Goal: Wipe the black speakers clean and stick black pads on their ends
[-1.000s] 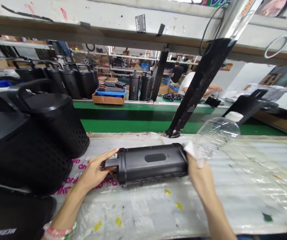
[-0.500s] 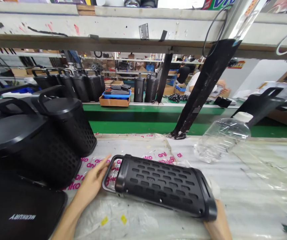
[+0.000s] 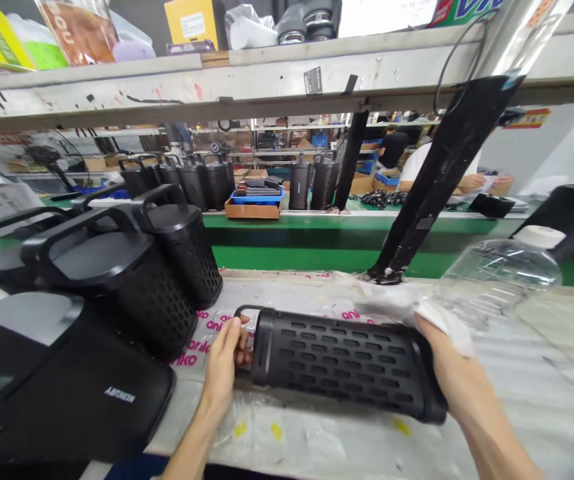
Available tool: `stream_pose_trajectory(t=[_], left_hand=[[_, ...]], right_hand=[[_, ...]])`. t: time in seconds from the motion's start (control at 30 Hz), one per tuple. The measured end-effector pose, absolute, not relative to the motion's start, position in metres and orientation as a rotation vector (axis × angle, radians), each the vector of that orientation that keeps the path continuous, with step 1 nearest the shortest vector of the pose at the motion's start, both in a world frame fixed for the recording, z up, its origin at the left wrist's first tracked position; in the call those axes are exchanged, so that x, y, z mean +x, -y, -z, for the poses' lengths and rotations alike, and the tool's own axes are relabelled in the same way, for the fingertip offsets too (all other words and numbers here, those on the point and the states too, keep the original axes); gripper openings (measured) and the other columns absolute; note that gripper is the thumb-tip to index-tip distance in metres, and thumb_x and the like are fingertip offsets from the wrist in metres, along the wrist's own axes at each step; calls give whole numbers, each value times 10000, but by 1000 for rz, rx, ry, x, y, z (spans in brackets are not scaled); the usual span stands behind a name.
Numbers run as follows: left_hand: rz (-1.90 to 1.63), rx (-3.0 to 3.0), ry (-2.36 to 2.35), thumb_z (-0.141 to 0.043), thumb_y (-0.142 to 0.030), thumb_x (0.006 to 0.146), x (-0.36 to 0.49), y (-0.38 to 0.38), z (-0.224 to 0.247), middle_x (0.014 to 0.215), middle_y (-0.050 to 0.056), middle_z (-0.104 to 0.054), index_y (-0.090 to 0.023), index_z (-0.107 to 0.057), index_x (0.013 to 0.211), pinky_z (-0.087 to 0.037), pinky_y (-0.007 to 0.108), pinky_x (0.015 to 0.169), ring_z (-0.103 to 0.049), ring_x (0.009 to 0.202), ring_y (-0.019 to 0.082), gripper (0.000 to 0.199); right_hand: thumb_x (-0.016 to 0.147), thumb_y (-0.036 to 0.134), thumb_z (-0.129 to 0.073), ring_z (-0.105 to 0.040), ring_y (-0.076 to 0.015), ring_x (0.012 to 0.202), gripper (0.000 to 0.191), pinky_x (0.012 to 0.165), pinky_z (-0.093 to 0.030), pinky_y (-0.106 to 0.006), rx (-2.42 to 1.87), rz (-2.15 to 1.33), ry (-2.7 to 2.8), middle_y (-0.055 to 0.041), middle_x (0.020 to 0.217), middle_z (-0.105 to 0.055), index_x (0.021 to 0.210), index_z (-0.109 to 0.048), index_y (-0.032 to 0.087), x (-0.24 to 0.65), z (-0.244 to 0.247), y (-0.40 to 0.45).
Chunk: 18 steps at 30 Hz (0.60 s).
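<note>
A black speaker with a slotted grille (image 3: 341,363) lies on its side on the plastic-covered bench (image 3: 327,443), its handle pointing left. The fingers of my left hand (image 3: 227,350) are wrapped round that handle. At the speaker's right end, my right hand (image 3: 449,360) has a white cloth (image 3: 444,323) pressed under its fingers, next to the upper corner. Part of the right hand's fingers is hidden behind the cloth and speaker.
Several black speakers stand at the left, the nearest marked MERKURY (image 3: 111,393). A clear plastic bottle (image 3: 507,273) lies at the right behind my hand. A black slanted post (image 3: 437,180) rises at the bench's back edge. Beyond it, a person (image 3: 417,163) works at another bench.
My left hand has closed round the handle. My right hand has come up from behind the speaker's lower right end to its upper corner, with the white cloth now plainly showing. The view has shifted left.
</note>
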<state>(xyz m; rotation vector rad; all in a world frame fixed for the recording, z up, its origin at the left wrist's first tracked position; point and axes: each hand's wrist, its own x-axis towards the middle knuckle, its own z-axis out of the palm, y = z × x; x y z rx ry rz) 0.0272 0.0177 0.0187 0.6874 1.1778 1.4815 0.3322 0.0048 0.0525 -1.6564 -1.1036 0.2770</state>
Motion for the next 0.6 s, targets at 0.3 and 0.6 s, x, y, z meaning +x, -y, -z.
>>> stream_pose_trajectory(t=[0.3,0.6], left_hand=[[-1513,612,-1149,-785,-662,621,29,-16,-7,552,-110,-378,-159,-624,1000,-200,160,348,-254,393,28,650],[-1560,628,-1147,-660,-816,602,29,-22,-6,520,-78,-411,-138,-642,945,-224,208,350,-294,365,56,760]], right_hand=[[882,135,-406,-559,-330,1185,359,1043,-357,-505,-1268,573,1980,-192,1203,-649,1166,-613,60,208,-44,6],[876,382,-469,-534,-371,1225,654,961,-418,-608,-942,88,1889,-89,1354,-567,1516,-336,367,190,21,-8]])
